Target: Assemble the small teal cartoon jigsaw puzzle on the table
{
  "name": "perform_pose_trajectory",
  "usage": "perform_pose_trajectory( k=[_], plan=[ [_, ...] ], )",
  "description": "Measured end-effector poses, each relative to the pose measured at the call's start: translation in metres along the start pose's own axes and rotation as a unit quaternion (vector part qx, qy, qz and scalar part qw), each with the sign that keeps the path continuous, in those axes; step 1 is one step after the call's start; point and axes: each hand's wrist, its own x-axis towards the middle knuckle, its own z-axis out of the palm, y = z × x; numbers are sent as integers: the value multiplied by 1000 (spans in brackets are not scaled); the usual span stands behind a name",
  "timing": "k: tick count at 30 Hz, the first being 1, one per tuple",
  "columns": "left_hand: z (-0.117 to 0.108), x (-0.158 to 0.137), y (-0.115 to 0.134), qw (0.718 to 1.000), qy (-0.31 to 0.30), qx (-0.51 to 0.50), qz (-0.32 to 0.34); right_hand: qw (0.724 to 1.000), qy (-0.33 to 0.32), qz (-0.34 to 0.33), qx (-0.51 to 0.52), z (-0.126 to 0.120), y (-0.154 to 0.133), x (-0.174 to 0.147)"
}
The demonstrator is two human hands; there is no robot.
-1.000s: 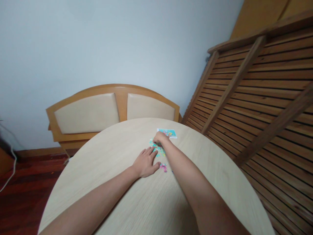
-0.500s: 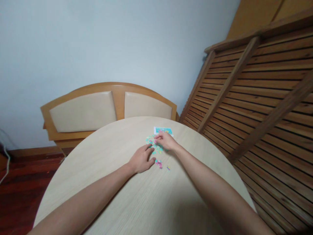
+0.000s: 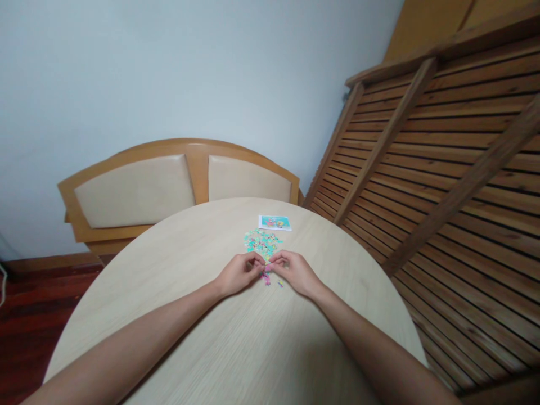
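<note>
My left hand (image 3: 239, 273) and my right hand (image 3: 297, 272) meet over the table, fingertips almost touching. Each is closed in a pinch at a small pink jigsaw piece (image 3: 268, 268) between them; fingers partly cover it. Just below the fingertips lies a little pink cluster of jigsaw pieces (image 3: 266, 279). A small yellow and dark piece (image 3: 280, 283) sits apart from it, under my right fingers. Beyond my hands spreads a loose heap of mostly turquoise jigsaw pieces (image 3: 259, 241). Behind the heap is a picture card (image 3: 275, 222) with pink and yellow figures on turquoise.
Everything lies on a round pale wooden table (image 3: 202, 349). A headboard with cream panels (image 3: 139, 191) stands behind it against the wall. On the right a slatted wooden frame (image 3: 422, 169) leans close to the table's edge.
My right hand has come back from the far side of the heap towards me and joined my left hand, uncovering the card. The left fingers have closed from spread to a pinch.
</note>
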Motion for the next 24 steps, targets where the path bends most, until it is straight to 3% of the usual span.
perform_pose_trajectory(
  k=[7, 14, 24],
  plan=[
    [-2, -1, -3, 996, -36, -86, -3, 999, -40, -24, 2, 4, -4, -2],
    [-3, -3, 8, 991, -84, -91, -55, 995, -13, 30, 94, 16, 5, 0],
    [-4, -5, 13, 990, -40, -62, -116, 982, -32, 64, 172, 18, 4, -2]
  ],
)
